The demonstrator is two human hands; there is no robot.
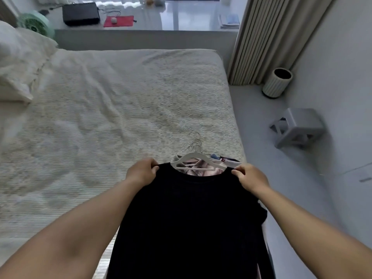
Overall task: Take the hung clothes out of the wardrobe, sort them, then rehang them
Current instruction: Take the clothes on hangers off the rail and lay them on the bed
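A black top [191, 218] lies spread at the near right corner of the bed [120, 109]. My left hand [142, 172] pinches its left shoulder and my right hand [250, 177] pinches its right shoulder. A white hanger [198, 160] sits in the neckline, its arms running under the fabric. Beneath the black top lies a pile of other clothes [199, 168], pink and patterned, mostly hidden. Several white hanger hooks [194, 142] stick out beyond the collar onto the bedspread.
A pillow [20, 61] lies at the bed's far left. Right of the bed, on the floor, stand a ribbed white bin [277, 82] and a grey stool [298, 126]. Beige curtains [267, 37] hang at the back right. A ledge [141, 35] behind the bed carries a black box [80, 14].
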